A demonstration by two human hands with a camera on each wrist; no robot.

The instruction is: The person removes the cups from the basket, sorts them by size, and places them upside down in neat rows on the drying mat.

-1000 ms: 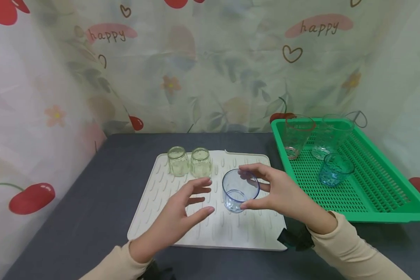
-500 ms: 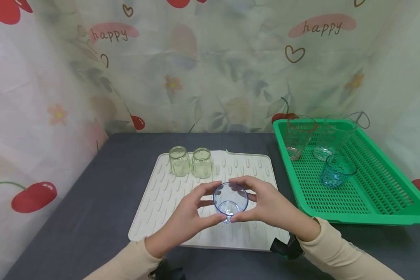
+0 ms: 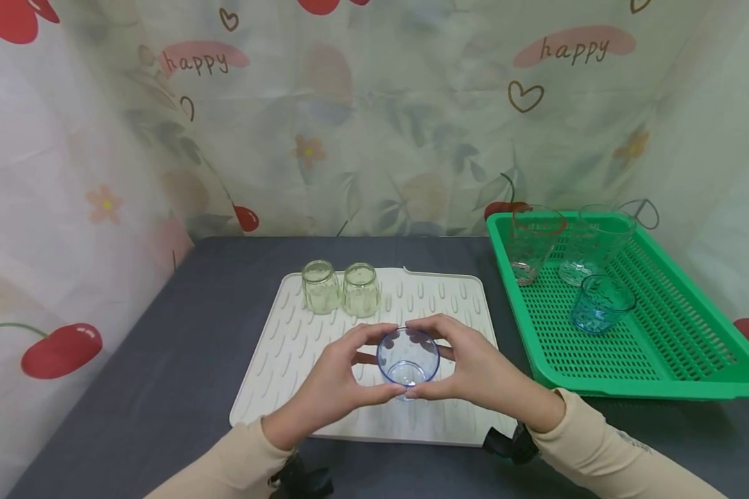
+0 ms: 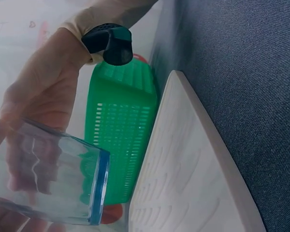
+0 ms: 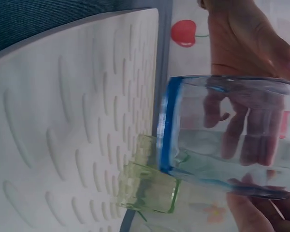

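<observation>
Both left hand (image 3: 333, 378) and right hand (image 3: 477, 364) curl fingers (image 3: 367, 333) round one blue-rimmed glass (image 3: 408, 359), above white mat (image 3: 299, 353). Two-handed hold seems the step; next move probably calls for matched pressure.

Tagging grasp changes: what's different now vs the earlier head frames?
The left hand closed in and now holds the clear blue-rimmed cup together with the right hand, which already had it. The cup shifted left and slightly down in the head view. Nothing let go. Unchanged: two green glasses on the white mat, three glasses in the green basket.
</observation>
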